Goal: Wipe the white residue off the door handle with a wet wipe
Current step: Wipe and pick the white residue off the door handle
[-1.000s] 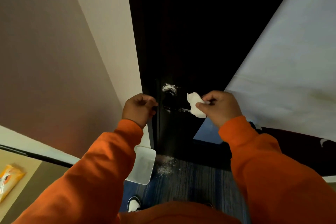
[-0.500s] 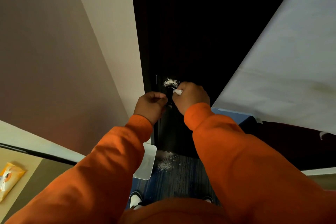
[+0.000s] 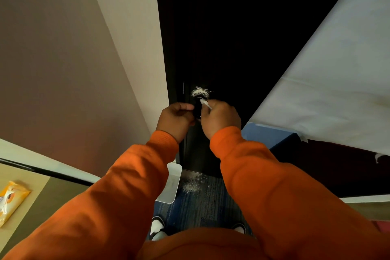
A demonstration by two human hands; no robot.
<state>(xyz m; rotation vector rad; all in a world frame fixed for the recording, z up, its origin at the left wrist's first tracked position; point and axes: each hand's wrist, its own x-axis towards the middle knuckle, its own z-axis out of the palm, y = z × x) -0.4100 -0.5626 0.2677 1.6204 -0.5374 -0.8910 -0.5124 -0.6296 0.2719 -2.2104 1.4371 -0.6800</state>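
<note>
Nearest the camera: two orange sleeves reach forward from the lower edge; below them a black-and-white shoe stands on blue carpet. White powder lies scattered on the carpet at the foot of the door; a white tray sits just beside it, partly hidden by the left sleeve. At far left an orange wipe packet lies flat on a tan surface.

Mid-range: the left hand has its fingers curled at the door's edge, just beside the handle; what the fingers grasp, if anything, cannot be told. The right hand pinches a wet wipe between thumb and fingers; only a small white fold of it protrudes, touching the door handle. The handle is dark and sits between the two hands; its lever is hidden.

Beyond: white residue is smeared on the dark door directly above the handle, apart from the wipe. A beige wall flanks the door at left; a white sheet covers the surface at right.
</note>
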